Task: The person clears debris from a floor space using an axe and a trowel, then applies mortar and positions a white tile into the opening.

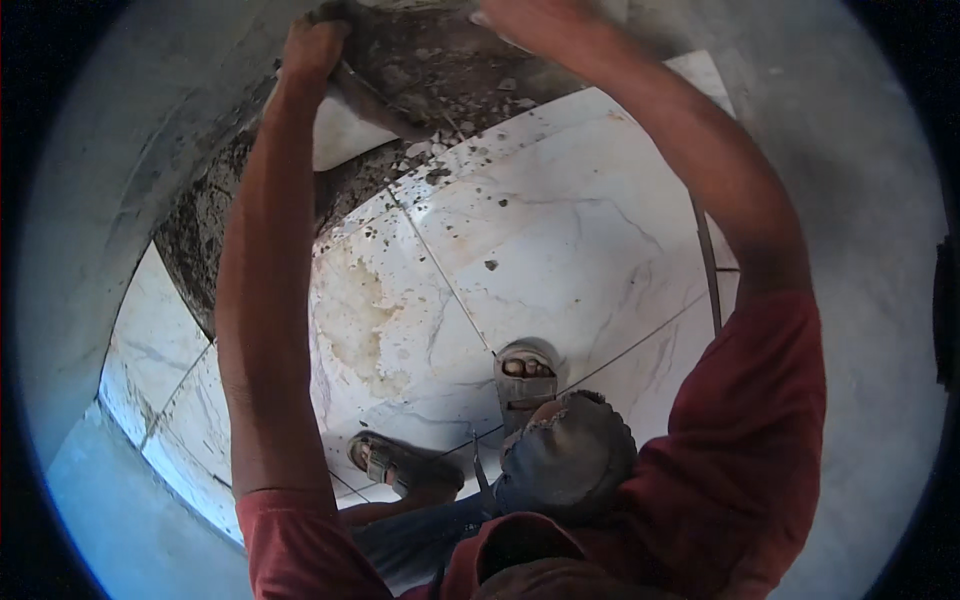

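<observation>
My left hand is at the top, fingers curled at the edge of the dug-out mortar bed; what it grips is unclear. A dark grey strip, perhaps a tool, lies just below it, across a white tile piece. My right hand reaches to the top edge beside a pale, flat piece; its fingertips are partly out of frame. Below both hands, white marble-patterned tiles are scattered with grit and crumbs of mortar.
Grey plastered surfaces curve round both sides. More tiles border rough mortar on the left. My sandalled feet rest on the tiles, with a bent knee in torn jeans above them. A thin dark rod lies beside my right arm.
</observation>
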### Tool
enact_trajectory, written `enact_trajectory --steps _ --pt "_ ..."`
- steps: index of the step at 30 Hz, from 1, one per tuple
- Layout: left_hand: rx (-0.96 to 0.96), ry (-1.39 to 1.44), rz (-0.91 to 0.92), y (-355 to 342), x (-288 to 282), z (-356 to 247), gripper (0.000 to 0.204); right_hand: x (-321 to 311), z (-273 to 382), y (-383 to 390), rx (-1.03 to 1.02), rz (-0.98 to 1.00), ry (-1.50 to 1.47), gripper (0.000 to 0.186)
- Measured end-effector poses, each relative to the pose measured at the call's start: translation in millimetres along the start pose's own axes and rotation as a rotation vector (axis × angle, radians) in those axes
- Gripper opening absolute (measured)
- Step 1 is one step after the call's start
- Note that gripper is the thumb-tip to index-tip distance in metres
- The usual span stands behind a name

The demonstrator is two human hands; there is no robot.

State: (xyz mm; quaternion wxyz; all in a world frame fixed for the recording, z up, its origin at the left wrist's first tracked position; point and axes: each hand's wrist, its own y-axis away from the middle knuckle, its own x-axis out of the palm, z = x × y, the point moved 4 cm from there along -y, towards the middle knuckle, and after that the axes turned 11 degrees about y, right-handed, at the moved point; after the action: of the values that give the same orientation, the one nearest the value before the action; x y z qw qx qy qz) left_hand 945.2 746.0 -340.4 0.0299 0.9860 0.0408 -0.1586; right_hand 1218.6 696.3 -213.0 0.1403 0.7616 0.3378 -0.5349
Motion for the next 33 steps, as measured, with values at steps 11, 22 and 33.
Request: enact_trajectory --steps 11,22,33 --pt "-0.389 -0.1 -0.114 71.9 -56.0 -22.0 0.024 8.8 69.6 378.8 1.307 0.449 -1.233 0.035" --pt "-0.077 1.086 0.091 209.4 -52.5 -98.2 0.051 -38.7 104.4 464.8 1.277 0.374 -1.253 0.033" --pt "-0.275 1.213 0.01 241.1 188.6 -103.1 0.043 -67.0 57.1 455.9 1.585 -0.603 -1.855 0.02"
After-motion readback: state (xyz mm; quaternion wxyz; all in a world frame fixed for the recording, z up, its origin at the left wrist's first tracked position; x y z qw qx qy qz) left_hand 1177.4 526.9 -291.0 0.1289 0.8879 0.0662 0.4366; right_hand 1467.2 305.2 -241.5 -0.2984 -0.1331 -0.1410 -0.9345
